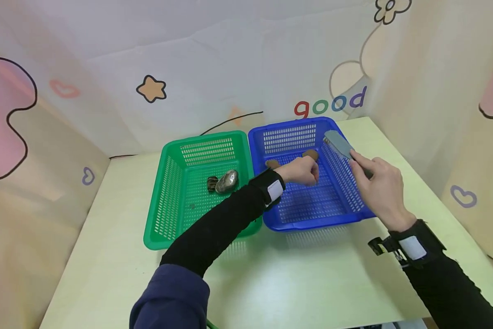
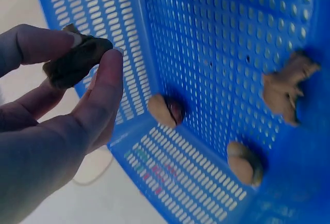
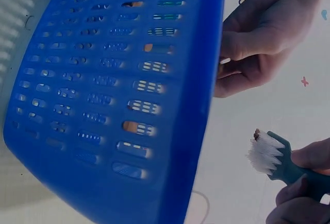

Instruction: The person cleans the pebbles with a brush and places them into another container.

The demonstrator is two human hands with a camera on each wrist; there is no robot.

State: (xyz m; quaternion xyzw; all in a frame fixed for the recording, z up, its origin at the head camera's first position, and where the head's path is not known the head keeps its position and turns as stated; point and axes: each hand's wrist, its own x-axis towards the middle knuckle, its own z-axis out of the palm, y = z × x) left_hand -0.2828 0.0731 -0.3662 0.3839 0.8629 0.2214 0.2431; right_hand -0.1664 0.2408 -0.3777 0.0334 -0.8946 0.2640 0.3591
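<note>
My left hand (image 1: 299,172) is over the blue basket (image 1: 312,225). In the left wrist view its fingertips pinch a small dark lump (image 2: 77,62), possibly a stone; the head view hides it behind the hand. My right hand (image 1: 380,189) grips a grey-green brush (image 1: 339,144) by its handle at the basket's right wall. White bristles (image 3: 265,154) show in the right wrist view, with a brown bit of dirt on one corner. Several brown lumps, among them a rounded one (image 2: 166,110), a smaller one (image 2: 245,165) and a jagged one (image 2: 290,87), lie in the blue basket.
A green basket (image 1: 152,228) stands left of the blue one, their rims close together. It holds a shiny grey stone (image 1: 227,181) and a small dark striped piece (image 1: 212,183). Both baskets stand on a pale table (image 1: 271,283), with a printed curtain (image 1: 230,59) behind.
</note>
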